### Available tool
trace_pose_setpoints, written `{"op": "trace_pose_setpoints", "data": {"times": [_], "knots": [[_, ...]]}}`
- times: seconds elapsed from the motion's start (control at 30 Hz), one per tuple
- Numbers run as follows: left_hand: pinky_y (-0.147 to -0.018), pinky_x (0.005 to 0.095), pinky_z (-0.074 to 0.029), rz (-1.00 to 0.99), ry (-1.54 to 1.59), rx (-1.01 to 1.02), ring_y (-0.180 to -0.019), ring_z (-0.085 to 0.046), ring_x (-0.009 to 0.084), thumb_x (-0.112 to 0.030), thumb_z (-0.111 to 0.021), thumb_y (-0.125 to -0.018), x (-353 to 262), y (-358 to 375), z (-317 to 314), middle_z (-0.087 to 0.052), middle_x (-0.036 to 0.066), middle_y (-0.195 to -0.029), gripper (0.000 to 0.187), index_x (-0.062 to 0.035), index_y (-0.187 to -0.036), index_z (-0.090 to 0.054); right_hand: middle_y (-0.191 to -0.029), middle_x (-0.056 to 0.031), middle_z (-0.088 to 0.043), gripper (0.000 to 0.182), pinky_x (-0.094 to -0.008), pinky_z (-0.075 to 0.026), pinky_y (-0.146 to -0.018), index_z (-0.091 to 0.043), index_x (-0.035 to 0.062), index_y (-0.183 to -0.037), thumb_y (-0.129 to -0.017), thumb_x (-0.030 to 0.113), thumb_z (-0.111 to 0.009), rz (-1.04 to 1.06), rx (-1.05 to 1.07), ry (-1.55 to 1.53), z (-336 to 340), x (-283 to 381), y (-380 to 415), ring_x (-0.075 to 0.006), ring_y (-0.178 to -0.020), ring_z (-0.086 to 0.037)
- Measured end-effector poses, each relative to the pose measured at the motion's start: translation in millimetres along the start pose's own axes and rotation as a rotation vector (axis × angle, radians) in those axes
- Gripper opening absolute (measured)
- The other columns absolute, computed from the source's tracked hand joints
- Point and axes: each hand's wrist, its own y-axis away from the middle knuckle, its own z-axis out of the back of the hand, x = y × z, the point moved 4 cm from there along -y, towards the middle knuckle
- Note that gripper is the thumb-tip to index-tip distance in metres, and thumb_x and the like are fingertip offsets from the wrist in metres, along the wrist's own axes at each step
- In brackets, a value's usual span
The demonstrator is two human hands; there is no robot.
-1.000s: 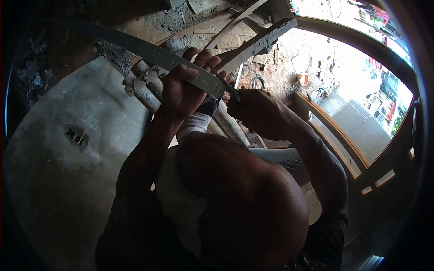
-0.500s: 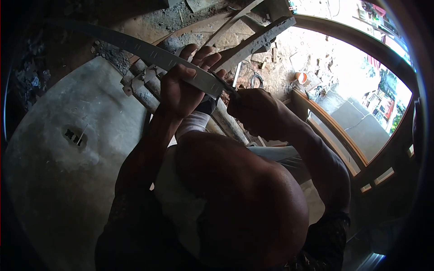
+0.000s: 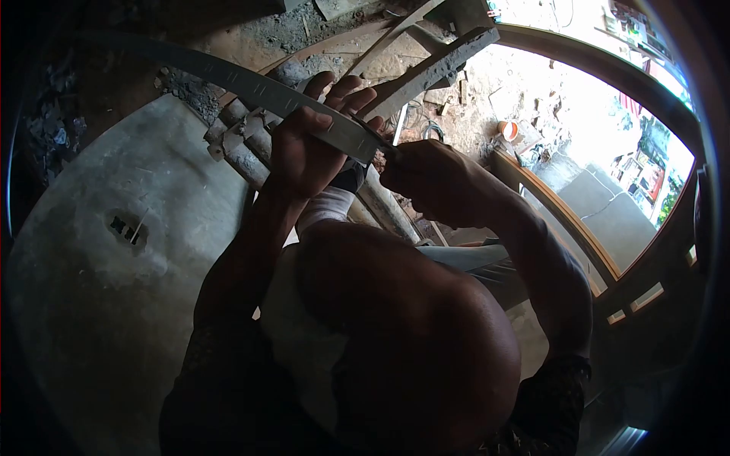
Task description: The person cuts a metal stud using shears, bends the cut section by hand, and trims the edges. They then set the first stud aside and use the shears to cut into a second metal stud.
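A long grey metal strip (image 3: 266, 97) with short slots runs from the upper left to the middle of the head view. My left hand (image 3: 308, 152) grips it near its right end, thumb on top and fingers curled up behind the far edge. My right hand (image 3: 437, 178) is closed around a dark hand tool (image 3: 384, 146), which looks like metal snips. Its front part lies against the strip's end, and my fist hides most of its handles. Both hands are close together above my leg.
Grey pipes (image 3: 247, 163) lie below the strip. A rough wooden plank (image 3: 433, 72) slants behind my hands. On the left stands a cement wall (image 3: 152, 197) with a wall box (image 3: 125, 229). Wooden frames (image 3: 563, 209) and an orange-rimmed bucket (image 3: 507, 131) are at the right.
My right hand has shifted very slightly, with its forearm turned a little. The left hand and the strip have moved only a trace to the right.
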Motion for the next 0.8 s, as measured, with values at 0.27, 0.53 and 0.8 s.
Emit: {"op": "trace_pose_setpoints", "data": {"times": [0.27,0.53,0.8], "knots": [[-0.122,0.0649,-0.02,0.003,-0.011,-0.029,-0.151,-0.022,0.0352,-0.003,-0.05,-0.083,0.4,-0.5,-0.2,-0.039,0.017,-0.151,0.064,-0.0136,-0.145,-0.046,-0.078,-0.0177,-0.062,0.026,-0.0424,-0.051,-0.07,-0.064,-0.002,-0.092,-0.097,0.023,-0.063,-0.125,-0.028,-0.075,3.7,1.5,-0.5,-0.03,-0.075,-0.066],[-0.12,0.0654,-0.023,0.004,-0.015,-0.058,-0.148,-0.027,0.0348,-0.002,-0.049,-0.082,1.3,-1.2,-0.1,-0.04,0.017,-0.15,0.068,-0.0148,-0.148,-0.043,-0.077,-0.0178,-0.063,0.023,-0.0428,-0.051,-0.068,-0.064,-0.0031,-0.092,-0.097,0.02,-0.062,-0.169,0.036,-0.086,3.1,-2.8,-1.1,-0.0278,-0.073,-0.066],[-0.12,0.0649,-0.025,0.005,-0.023,-0.058,-0.147,-0.029,0.035,-0.003,-0.05,-0.081,1.9,-2.8,2.5,-0.041,0.016,-0.149,0.07,-0.0153,-0.15,-0.04,-0.075,-0.0159,-0.064,0.023,-0.0395,-0.053,-0.065,-0.065,-0.0016,-0.096,-0.097,0.021,-0.061,-0.207,0.088,-0.107,-1.2,-9.7,-5.4,-0.0238,-0.069,-0.066]]}}
